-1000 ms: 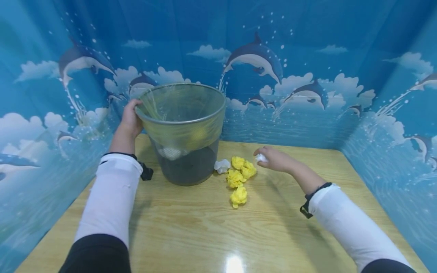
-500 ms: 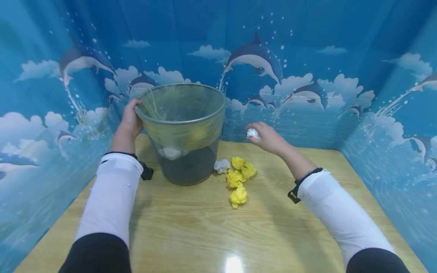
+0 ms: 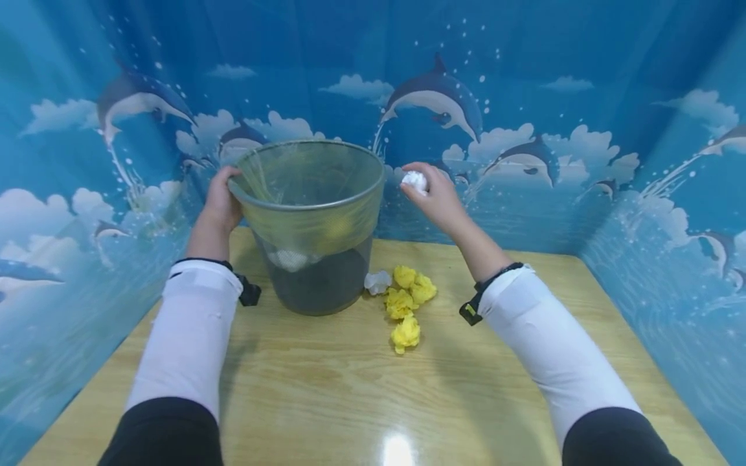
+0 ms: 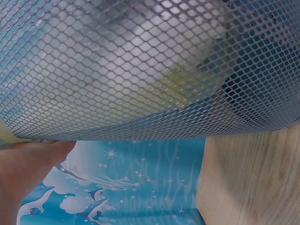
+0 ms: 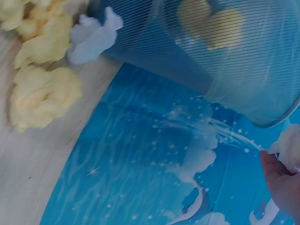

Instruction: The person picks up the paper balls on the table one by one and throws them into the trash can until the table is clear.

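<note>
A dark mesh wastebasket [image 3: 320,285] with a thin yellowish plastic liner stands on the table. My left hand [image 3: 221,202] grips its rim at the left side; in the left wrist view the mesh wall [image 4: 140,70] fills most of the frame. Raised off the table, my right hand [image 3: 441,202] pinches a crumpled white paper ball [image 3: 416,182] just right of the rim, at about rim height. Through the mesh, the right wrist view shows yellow paper balls [image 5: 225,28] inside the basket.
Several crumpled yellow paper balls [image 3: 400,303] and a white one [image 3: 377,283] lie on the wooden table [image 3: 326,388], close to the right of the basket's base. Blue dolphin-print curtains [image 3: 524,77] enclose the table at the back and both sides.
My right hand has lifted the white paper ball from low over the table, up and left toward the basket's rim. The left hand and basket have stayed in place.
</note>
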`<act>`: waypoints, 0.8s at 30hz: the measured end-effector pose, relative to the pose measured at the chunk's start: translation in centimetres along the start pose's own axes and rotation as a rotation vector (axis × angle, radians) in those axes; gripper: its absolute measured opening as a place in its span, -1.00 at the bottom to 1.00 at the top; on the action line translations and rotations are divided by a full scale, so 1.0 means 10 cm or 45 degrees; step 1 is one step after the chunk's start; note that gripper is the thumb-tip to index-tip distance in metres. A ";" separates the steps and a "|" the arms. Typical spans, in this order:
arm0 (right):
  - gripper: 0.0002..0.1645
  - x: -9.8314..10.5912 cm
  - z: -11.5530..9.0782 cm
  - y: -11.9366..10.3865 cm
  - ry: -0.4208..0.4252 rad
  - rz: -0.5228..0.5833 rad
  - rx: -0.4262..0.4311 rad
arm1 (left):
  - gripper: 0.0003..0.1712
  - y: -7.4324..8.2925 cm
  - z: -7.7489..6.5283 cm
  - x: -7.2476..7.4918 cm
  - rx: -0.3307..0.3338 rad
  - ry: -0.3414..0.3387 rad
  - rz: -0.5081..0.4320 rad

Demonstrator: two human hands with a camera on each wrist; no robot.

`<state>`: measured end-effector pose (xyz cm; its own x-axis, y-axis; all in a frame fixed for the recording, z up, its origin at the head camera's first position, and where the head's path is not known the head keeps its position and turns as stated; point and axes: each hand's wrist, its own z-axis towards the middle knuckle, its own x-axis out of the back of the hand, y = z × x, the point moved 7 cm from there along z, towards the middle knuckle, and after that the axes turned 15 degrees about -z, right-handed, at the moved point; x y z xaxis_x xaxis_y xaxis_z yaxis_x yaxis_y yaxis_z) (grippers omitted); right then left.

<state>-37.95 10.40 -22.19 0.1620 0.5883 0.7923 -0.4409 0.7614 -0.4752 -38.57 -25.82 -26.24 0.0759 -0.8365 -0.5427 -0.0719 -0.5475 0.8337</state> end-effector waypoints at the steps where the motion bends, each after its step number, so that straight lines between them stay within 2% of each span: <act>1: -0.49 0.00 0.02 -0.04 0.003 0.020 -0.002 | -0.08 0.00 0.00 0.00 0.003 -0.004 -0.009; 6: -0.47 -0.07 0.15 -0.26 -0.004 0.107 0.004 | -0.11 0.02 -0.02 0.00 0.007 -0.018 -0.062; 11: -0.49 -0.11 0.25 -0.44 0.013 0.124 0.020 | -0.14 0.03 -0.04 -0.01 0.002 -0.027 -0.067; 18: -0.51 -0.06 0.30 -0.54 0.093 0.140 0.016 | -0.14 -0.01 -0.04 0.00 0.017 -0.011 -0.080; 24: -0.49 -0.04 0.33 -0.64 0.080 0.154 0.048 | -0.11 0.00 -0.04 -0.02 -0.006 0.006 -0.062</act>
<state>-38.15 4.37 -18.24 0.1605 0.6918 0.7040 -0.4932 0.6740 -0.5499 -38.20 -25.66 -26.12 0.0838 -0.8086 -0.5823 -0.0632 -0.5875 0.8067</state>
